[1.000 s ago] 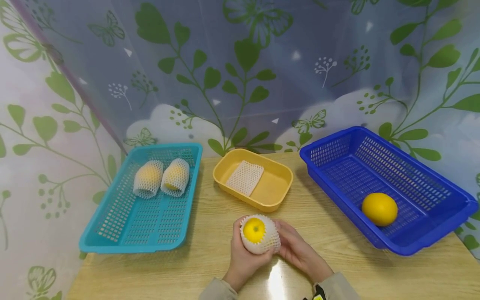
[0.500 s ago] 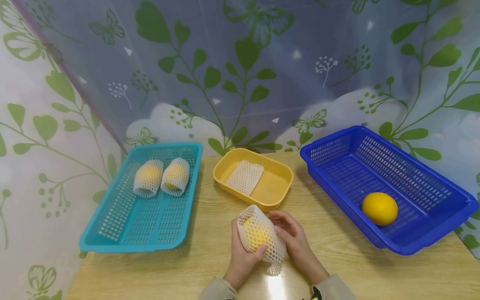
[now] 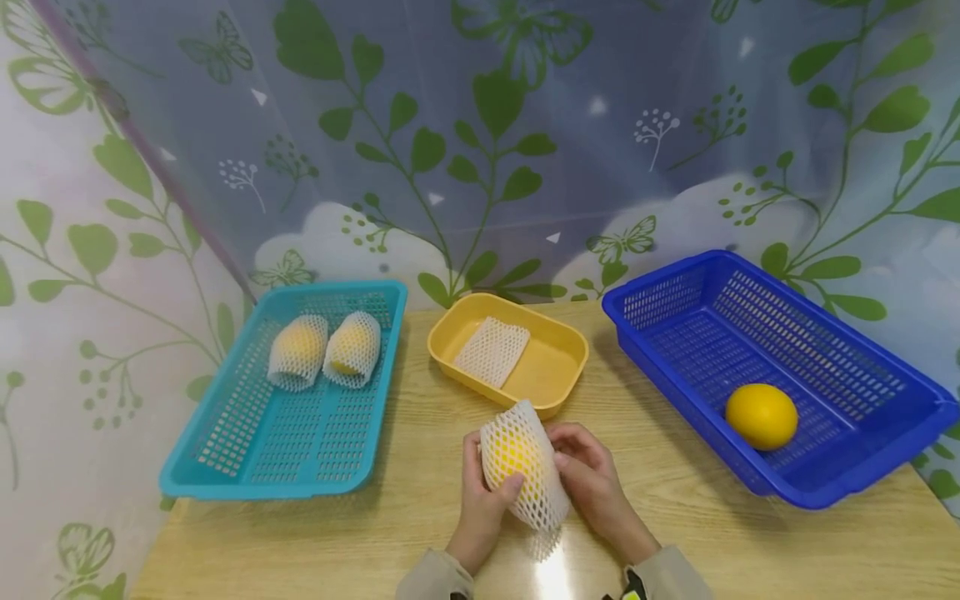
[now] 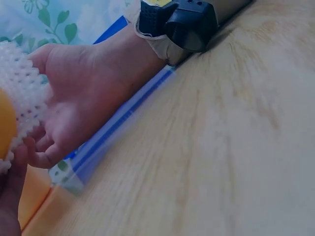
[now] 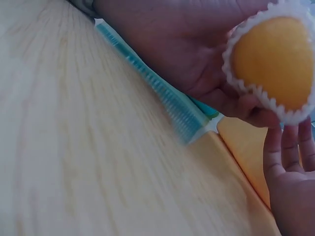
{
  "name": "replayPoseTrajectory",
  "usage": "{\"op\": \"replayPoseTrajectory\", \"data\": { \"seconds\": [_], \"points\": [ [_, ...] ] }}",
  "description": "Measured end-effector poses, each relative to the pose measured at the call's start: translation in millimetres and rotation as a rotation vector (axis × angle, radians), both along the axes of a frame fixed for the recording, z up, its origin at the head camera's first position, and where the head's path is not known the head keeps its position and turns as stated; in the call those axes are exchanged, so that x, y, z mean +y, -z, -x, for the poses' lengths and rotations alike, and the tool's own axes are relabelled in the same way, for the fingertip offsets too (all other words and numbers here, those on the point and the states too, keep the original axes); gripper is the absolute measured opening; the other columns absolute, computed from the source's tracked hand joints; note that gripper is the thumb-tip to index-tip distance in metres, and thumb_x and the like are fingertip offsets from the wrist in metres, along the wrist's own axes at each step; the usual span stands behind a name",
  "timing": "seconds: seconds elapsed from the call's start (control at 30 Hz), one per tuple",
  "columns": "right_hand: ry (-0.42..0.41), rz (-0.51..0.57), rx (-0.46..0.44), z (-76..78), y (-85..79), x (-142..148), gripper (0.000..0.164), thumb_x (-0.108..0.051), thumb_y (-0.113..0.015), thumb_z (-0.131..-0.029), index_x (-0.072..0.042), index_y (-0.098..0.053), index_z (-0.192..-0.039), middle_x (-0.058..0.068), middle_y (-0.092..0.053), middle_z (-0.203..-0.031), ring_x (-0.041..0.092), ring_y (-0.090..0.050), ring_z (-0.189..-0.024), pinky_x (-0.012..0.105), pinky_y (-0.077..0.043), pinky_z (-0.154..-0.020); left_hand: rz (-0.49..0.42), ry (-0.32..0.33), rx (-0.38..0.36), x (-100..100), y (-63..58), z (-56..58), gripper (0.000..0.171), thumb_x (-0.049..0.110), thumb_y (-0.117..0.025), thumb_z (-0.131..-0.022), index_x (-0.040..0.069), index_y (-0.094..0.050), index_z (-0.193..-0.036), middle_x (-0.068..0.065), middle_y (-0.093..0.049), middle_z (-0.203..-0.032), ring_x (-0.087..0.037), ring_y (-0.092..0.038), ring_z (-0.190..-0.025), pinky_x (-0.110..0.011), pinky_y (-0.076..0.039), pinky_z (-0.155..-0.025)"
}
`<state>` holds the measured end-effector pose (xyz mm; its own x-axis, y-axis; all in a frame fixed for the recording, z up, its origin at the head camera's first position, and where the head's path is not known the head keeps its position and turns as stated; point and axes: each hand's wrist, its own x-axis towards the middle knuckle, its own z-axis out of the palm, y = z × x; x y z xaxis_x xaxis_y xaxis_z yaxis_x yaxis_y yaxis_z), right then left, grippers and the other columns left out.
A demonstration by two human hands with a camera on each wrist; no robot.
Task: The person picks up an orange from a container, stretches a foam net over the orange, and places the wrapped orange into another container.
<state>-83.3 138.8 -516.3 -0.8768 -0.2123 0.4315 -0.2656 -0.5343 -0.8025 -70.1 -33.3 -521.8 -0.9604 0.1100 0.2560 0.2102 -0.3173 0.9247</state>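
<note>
Low in the middle of the head view is a yellow fruit (image 3: 513,454) inside a white foam net (image 3: 542,493). My left hand (image 3: 480,504) grips it from the left, its thumb across the front of the net. On the opposite side, my right hand (image 3: 596,487) holds the edge of the net between bent fingers and thumb. An end of the netting hangs below the fruit. From the right wrist view, one side of the fruit (image 5: 275,61) is bare, ringed by the net's jagged rim (image 5: 268,101).
A teal basket (image 3: 318,450) at left holds two netted fruits (image 3: 298,350). Behind my hands stands a yellow tray (image 3: 551,367) with a flat foam net (image 3: 492,351). The blue basket (image 3: 675,333) at right contains one bare yellow fruit (image 3: 761,417). A patterned curtain (image 3: 375,167) rises behind the table.
The fruit has turned: its bare stem end faced up a second ago, and now netting covers the side facing the head camera. My right fingers have shifted up along the net.
</note>
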Motion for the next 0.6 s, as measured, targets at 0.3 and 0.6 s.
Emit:
{"op": "replayPoseTrajectory", "data": {
  "seconds": [0.3,0.6],
  "points": [
    [-0.057,0.024,-0.140,-1.9,-4.2,0.8,0.031,0.006,-0.038,-0.097,-0.006,-0.060,-0.116,0.003,-0.062,-0.111,0.012,-0.059,-0.100,0.026,-0.052,-0.084,-0.028,0.048,0.035,-1.3,-2.9,1.6,0.057,0.028,-0.069,-0.086,0.006,-0.046,-0.133,-0.016,-0.058,-0.123,-0.022,-0.060,-0.106,-0.033,-0.052,-0.090],
    [-0.167,0.087,-0.105,0.4,0.4,2.9,0.040,0.009,-0.030,-0.095,-0.002,-0.056,-0.123,0.006,-0.059,-0.117,0.015,-0.057,-0.105,0.029,-0.050,-0.089,-0.035,0.040,0.058,-2.2,0.3,3.1,0.057,0.035,-0.068,-0.090,0.003,-0.051,-0.133,-0.015,-0.062,-0.118,-0.020,-0.061,-0.102,-0.031,-0.052,-0.089]
  ]
}}
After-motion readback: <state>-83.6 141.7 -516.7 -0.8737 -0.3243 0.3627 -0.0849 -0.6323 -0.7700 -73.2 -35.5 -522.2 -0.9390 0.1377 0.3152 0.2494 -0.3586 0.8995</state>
